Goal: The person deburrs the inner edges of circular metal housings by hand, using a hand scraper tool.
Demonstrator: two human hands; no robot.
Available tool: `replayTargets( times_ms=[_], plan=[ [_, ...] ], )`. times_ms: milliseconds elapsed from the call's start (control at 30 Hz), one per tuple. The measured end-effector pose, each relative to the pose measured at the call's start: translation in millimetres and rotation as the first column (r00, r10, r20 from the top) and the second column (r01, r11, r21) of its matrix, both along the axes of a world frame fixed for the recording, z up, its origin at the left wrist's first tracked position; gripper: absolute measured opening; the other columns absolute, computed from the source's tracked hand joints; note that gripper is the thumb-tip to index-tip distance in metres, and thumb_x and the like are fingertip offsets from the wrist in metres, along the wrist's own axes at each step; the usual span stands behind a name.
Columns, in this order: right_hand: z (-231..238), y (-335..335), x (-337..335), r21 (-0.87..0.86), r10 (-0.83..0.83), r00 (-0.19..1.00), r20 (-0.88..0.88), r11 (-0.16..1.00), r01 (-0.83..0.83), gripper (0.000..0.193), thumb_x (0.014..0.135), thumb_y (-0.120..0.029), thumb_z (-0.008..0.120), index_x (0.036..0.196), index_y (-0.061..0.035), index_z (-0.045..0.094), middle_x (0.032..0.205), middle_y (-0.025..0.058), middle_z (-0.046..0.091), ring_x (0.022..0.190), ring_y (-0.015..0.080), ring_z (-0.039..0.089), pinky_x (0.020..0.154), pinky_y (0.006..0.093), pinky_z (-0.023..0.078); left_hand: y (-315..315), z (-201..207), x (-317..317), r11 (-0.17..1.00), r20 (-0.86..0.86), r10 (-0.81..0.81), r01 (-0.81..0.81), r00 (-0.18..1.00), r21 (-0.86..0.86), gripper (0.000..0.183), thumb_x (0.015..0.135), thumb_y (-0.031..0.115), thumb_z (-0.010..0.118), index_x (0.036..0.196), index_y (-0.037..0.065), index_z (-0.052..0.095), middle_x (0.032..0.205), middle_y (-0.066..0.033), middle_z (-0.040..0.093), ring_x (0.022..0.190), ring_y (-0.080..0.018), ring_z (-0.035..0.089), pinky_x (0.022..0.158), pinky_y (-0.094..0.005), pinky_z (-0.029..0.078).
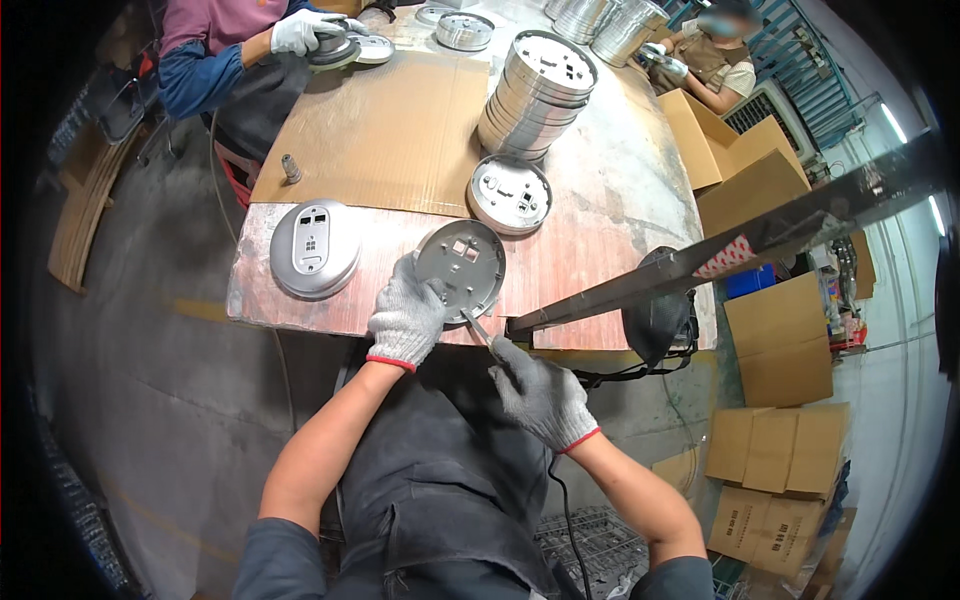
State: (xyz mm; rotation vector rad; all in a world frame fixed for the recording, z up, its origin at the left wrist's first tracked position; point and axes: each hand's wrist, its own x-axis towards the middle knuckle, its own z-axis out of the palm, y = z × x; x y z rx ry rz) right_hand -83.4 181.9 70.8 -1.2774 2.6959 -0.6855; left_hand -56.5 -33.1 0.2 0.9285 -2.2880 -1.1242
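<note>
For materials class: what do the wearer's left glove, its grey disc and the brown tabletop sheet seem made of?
Left glove: knitted fabric, dull, ribbed cuff.
Grey disc: perhaps metal or plastic, matte, raised posts.
Brown tabletop sheet: likely cardboard, matte tan surface.

Worn table with cardboard sheet, stacked round metal parts, silver housing

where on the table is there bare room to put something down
The cardboard sheet looks bare between the small metal fitting and the tall disc stack; so does the tabletop right of that stack. The near end is crowded: silver dome, grey disc, left hand, right hand at the edge.
</note>
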Motion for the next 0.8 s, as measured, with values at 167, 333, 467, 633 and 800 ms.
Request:
replayTargets(
  times_ms=[167,333,467,633,800],
  plan=[
    [36,4,-10,0.188,-0.038,0.999,0.007,0.982,0.036,0.042,0.093,-0.029,0.066,0.132,-0.0149,0.063,0.094,0.0158,0.075,0.084,0.0346,0.074,0.071,0.0447,0.059,7,9,7,0.998,-0.023,0.048,-0.049,0.999,-0.027,0.043,0.086,-0.001,0.059,0.129,0.001,0.056,0.091,-0.0201,0.073,0.086,-0.0365,0.074,0.078,-0.0467,0.057],
    [64,-3,-21,0.322,0.092,0.994,0.052,0.941,-0.104,0.038,0.093,-0.028,0.063,0.130,-0.0181,0.064,0.086,0.0157,0.073,0.073,0.0354,0.072,0.063,0.0471,0.058,7,-12,9,0.999,-0.202,0.011,-0.020,0.979,-0.042,0.046,0.085,-0.002,0.058,0.131,0.003,0.056,0.096,-0.0205,0.074,0.088,-0.0366,0.075,0.078,-0.0456,0.058],
    [70,-12,-23,0.316,0.155,0.987,0.031,0.936,-0.157,0.036,0.094,-0.026,0.061,0.128,-0.0178,0.065,0.082,0.0165,0.072,0.070,0.0357,0.071,0.061,0.0476,0.057,9,-18,11,0.997,-0.267,-0.001,-0.019,0.964,-0.072,0.053,0.087,0.007,0.061,0.139,0.014,0.053,0.099,-0.0209,0.074,0.086,-0.0414,0.073,0.075,-0.0508,0.059],
    [69,-22,-29,0.335,0.260,0.965,-0.036,0.913,-0.233,0.027,0.089,-0.016,0.062,0.116,-0.0112,0.065,0.076,0.0163,0.068,0.067,0.0359,0.070,0.059,0.0484,0.056,11,-11,15,0.999,-0.267,-0.036,0.030,0.963,-0.025,0.052,0.088,0.005,0.059,0.139,0.013,0.053,0.104,-0.0213,0.074,0.086,-0.0411,0.073,0.073,-0.0489,0.059],
    [65,-33,-38,0.429,0.312,0.950,0.023,0.855,-0.291,0.026,0.086,-0.013,0.064,0.112,-0.0087,0.065,0.077,0.0164,0.068,0.068,0.0364,0.069,0.060,0.0482,0.056,9,-5,15,0.998,-0.245,-0.057,0.049,0.968,-0.038,0.048,0.085,-0.002,0.061,0.133,0.002,0.054,0.106,-0.0214,0.073,0.091,-0.0370,0.075,0.080,-0.0438,0.059]
  ],
)
